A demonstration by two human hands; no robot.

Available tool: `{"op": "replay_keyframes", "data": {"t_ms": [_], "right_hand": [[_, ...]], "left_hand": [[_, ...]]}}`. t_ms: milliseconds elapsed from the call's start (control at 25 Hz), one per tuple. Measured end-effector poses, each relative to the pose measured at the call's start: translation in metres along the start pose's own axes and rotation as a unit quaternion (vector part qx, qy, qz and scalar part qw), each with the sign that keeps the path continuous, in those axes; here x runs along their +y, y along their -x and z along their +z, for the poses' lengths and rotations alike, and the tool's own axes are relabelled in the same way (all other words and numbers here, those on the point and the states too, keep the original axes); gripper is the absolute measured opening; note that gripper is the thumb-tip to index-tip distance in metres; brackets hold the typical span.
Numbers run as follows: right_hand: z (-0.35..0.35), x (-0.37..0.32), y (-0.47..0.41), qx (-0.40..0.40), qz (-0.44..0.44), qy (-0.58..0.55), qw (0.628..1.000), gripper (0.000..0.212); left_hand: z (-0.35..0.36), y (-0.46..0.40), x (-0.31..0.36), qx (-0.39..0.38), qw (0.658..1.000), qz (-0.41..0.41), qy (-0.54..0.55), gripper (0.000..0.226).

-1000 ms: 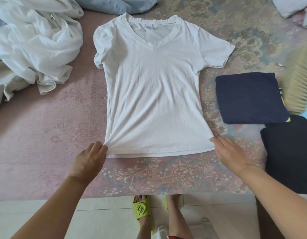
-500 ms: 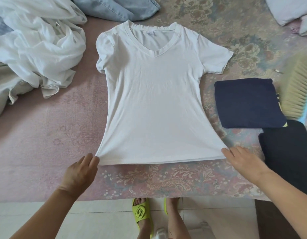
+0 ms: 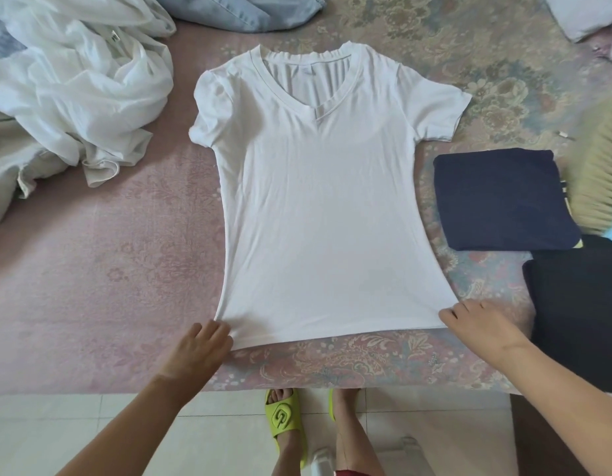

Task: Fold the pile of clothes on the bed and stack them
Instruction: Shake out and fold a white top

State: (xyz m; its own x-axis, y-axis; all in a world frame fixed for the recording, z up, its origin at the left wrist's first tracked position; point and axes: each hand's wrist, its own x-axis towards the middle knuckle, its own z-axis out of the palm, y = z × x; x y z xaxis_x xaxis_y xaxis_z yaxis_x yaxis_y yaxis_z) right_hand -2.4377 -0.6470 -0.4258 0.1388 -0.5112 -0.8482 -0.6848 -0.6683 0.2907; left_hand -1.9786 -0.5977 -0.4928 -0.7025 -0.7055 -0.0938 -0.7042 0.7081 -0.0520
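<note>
The white V-neck T-shirt point(image 3: 318, 207) is laid flat at the bed's near edge; its hem has been drawn wider and smoothed, each corner pinched by the left hand point(image 3: 198, 348) and right hand point(image 3: 483, 324), so folding can begin

A straw-coloured bristle brush point(image 3: 598, 166) lay at the right edge of the pink floral bedspread point(image 3: 91, 269). Lime-green rubber slippers point(image 3: 284, 419) stood on the pale tiled floor point(image 3: 74, 427).
</note>
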Motion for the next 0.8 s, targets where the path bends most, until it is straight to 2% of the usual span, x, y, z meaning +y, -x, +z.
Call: {"op": "replay_keyframes", "data": {"t_ms": [80,120,160,200,280,360,440,520,640,720,800], "right_hand": [[-0.001,-0.002,-0.004,-0.013,0.008,0.005,1.0,0.054],[-0.002,-0.001,-0.006,-0.015,0.002,0.008,1.0,0.054],[-0.003,0.0,-0.008,-0.018,-0.003,0.003,1.0,0.053],[-0.003,0.003,-0.007,-0.014,-0.003,-0.012,1.0,0.05],[0.002,0.007,0.0,0.013,0.004,-0.033,0.999,0.04],[0.011,0.008,0.004,0.149,0.025,-0.036,0.988,0.033],[0.012,-0.002,-0.008,0.276,0.033,-0.08,0.957,0.032],[-0.008,-0.027,-0.033,0.351,0.026,-0.155,0.923,0.033],[-0.063,-0.067,-0.073,0.335,0.03,-0.253,0.907,0.056],[-0.075,-0.079,-0.09,0.262,0.063,-0.284,0.92,0.064],[-0.067,-0.087,-0.097,0.206,0.075,-0.299,0.929,0.062]], "left_hand": [[-0.008,-0.008,0.004,-0.052,0.999,0.009,-0.013,0.014],[-0.012,-0.012,0.004,-0.092,0.996,-0.003,0.001,0.016],[-0.015,-0.015,0.003,-0.128,0.991,-0.017,0.021,0.029],[-0.016,-0.015,0.002,-0.137,0.989,-0.023,0.041,0.036],[-0.024,-0.009,-0.007,-0.114,0.992,-0.011,0.057,0.02],[-0.035,-0.005,-0.015,-0.059,0.996,0.004,0.071,0.004],[-0.041,-0.021,-0.013,0.0,0.997,0.008,0.082,0.012],[-0.038,-0.057,0.0,0.038,0.993,-0.025,0.106,0.033],[-0.023,-0.113,0.02,-0.025,0.983,-0.123,0.134,0.058],[-0.003,-0.121,0.028,-0.086,0.971,-0.178,0.132,0.06],[0.01,-0.111,0.037,-0.113,0.965,-0.202,0.121,0.06]]}}
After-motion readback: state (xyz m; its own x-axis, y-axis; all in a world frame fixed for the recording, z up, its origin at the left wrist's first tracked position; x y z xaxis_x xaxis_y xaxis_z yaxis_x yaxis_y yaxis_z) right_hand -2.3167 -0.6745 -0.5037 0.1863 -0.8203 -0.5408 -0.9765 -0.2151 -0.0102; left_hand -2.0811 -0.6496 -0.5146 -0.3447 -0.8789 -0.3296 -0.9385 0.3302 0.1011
